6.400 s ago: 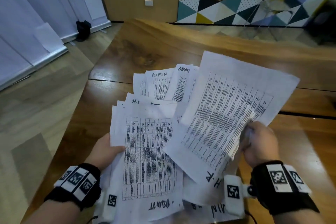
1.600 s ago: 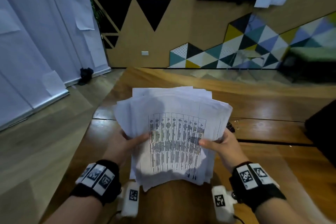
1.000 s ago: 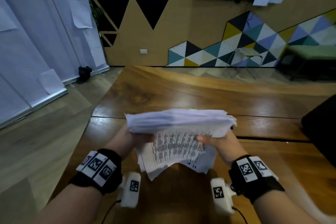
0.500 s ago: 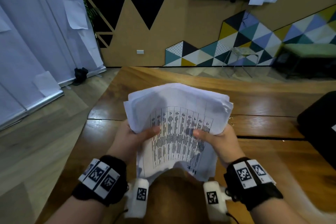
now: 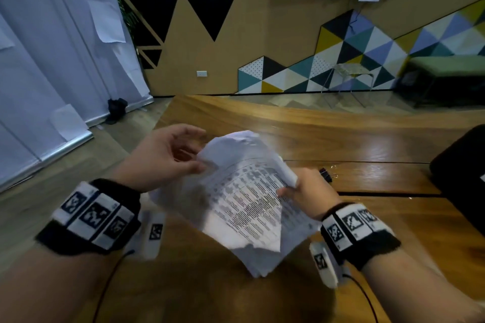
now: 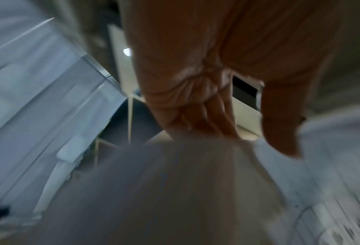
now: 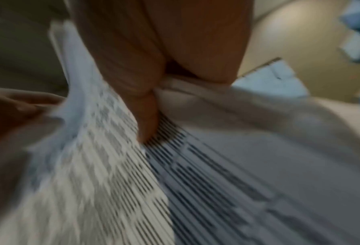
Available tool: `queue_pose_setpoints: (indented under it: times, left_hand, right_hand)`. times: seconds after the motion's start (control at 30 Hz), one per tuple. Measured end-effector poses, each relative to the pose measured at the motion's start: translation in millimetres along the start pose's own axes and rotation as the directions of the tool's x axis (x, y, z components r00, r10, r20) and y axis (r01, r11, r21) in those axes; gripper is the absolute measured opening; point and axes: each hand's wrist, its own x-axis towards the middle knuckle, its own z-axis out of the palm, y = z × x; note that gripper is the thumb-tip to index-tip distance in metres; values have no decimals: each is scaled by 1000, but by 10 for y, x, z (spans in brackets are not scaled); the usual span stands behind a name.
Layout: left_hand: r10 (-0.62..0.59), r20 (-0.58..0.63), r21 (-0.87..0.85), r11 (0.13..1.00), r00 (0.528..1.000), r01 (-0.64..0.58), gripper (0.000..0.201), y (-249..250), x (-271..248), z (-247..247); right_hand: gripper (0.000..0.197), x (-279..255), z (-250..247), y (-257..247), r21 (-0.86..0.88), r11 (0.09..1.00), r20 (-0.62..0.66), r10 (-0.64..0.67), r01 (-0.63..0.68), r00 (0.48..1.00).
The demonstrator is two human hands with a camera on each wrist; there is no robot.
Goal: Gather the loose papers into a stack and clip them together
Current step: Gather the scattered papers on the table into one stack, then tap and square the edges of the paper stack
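The stack of printed papers (image 5: 249, 204) hangs tilted above the wooden table (image 5: 354, 139), its sheets uneven at the lower corner. My right hand (image 5: 301, 189) grips the stack's right edge, thumb on the printed face and fingers underneath; the right wrist view shows that thumb pressed on the print (image 7: 147, 126). My left hand (image 5: 194, 151) hovers loosely spread at the top left corner, with only the thumb tip touching the paper edge. A black binder clip (image 5: 326, 174) lies on the table just behind my right hand. Both wrist views are blurred.
A large black object (image 5: 462, 178) sits on the table at the right edge. The table's left edge runs close to my left forearm, with floor and white curtains beyond. A wall with triangle patterns stands past the table's far edge.
Half a second ago both hands held the stack by its sides. Now the left hand has let go and risen to the top left corner, and the stack has swung over in the right hand.
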Motion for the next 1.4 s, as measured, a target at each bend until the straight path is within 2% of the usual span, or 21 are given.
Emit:
queue_pose_setpoints:
  times: [0.1, 0.13, 0.2, 0.3, 0.33, 0.37, 0.4, 0.43, 0.47, 0.5, 0.53, 0.63, 0.73, 0.8, 0.87, 1.0, 1.03, 1.1, 1.13, 1.3, 1.4]
  left_hand:
    - [34, 137, 115, 992, 990, -50, 35, -54, 46, 139]
    - [63, 112, 110, 991, 992, -76, 34, -129, 40, 195]
    - [2, -12, -43, 999, 1000, -2, 40, -286, -14, 272]
    - [-145, -173, -268, 959, 974, 95, 24, -573, -120, 214]
    - [-171, -182, -338, 935, 968, 102, 8, -654, -158, 154]
    - [-172, -192, -393, 916, 966, 85, 20, -739, -198, 91]
    - [-178, -188, -439, 895, 966, 79, 42, -841, -220, 30]
    - [-183, -182, -512, 856, 966, 66, 56, -915, -231, -12]
    - [-204, -172, -580, 812, 964, 68, 64, -957, -246, -36]
    - [-207, -143, -633, 771, 968, 71, 70, -972, -253, -39]
    - [-215, -117, -664, 743, 970, 85, 75, -964, -250, -26]
    - [-249, -214, -574, 815, 944, 85, 76, -911, -214, 37]
    - [-199, -406, -447, 895, 892, -4, 45, -801, -209, 162]
    - [-214, -491, -392, 920, 844, 5, 40, -746, -259, 295]
    - [-269, -496, -358, 929, 826, 88, 31, -781, -349, 470]
    - [-328, -360, -412, 896, 873, 166, 48, -1144, -551, 797]
    - [-336, -329, -409, 893, 882, 188, 43, -1180, -572, 874]
    - [-361, -332, -379, 897, 871, 227, 14, -1187, -557, 974]
    - [-357, -351, -346, 909, 865, 234, 13, -1156, -540, 989]
    - [-355, -375, -472, 868, 857, 153, 19, -1142, -543, 926]
    - [-346, -447, -494, 864, 825, 94, 12, -1093, -535, 921]
  right_hand:
    - [22, 108, -86, -286, -330, 931, 62, -141, 153, 988]
    - [16, 130, -92, -340, -361, 915, 64, -167, 179, 984]
    - [4, 125, -123, -338, -392, 906, 21, -166, 161, 986]
    - [11, 129, -190, -5, -445, 894, -273, -83, -49, 959]
    - [15, 140, -201, 159, -399, 906, -370, -17, -142, 929]
    - [21, 137, -209, 319, -236, 952, -415, 83, -195, 906]
    - [28, 122, -209, 449, 54, 984, -383, 180, -172, 906]
    - [38, 109, -194, 538, 371, 921, -290, 236, -118, 927]
    - [50, 103, -164, 590, 618, 783, -176, 227, -72, 958]
    - [58, 107, -132, 613, 752, 657, -93, 182, -51, 979]
    - [59, 110, -108, 625, 807, 589, -47, 135, -42, 990]
    - [45, 119, -62, 531, 794, 607, -97, 65, 38, 993]
    - [34, 107, 4, 445, 742, 647, -256, 28, 177, 966]
    - [40, 76, 86, 415, 695, 667, -357, -6, 269, 934]
    - [43, 62, 205, 475, 675, 688, -386, 22, 266, 922]
    - [45, 54, 533, 725, 711, 698, -303, 192, 87, 933]
    - [46, 58, 608, 767, 716, 695, -296, 224, 61, 928]
    - [45, 58, 698, 791, 701, 711, -286, 224, 44, 932]
    - [44, 60, 707, 786, 701, 711, -280, 211, 49, 937]
    - [45, 26, 609, 778, 784, 607, -320, 217, 129, 922]
    - [37, -15, 567, 688, 784, 590, -377, 208, 192, 902]
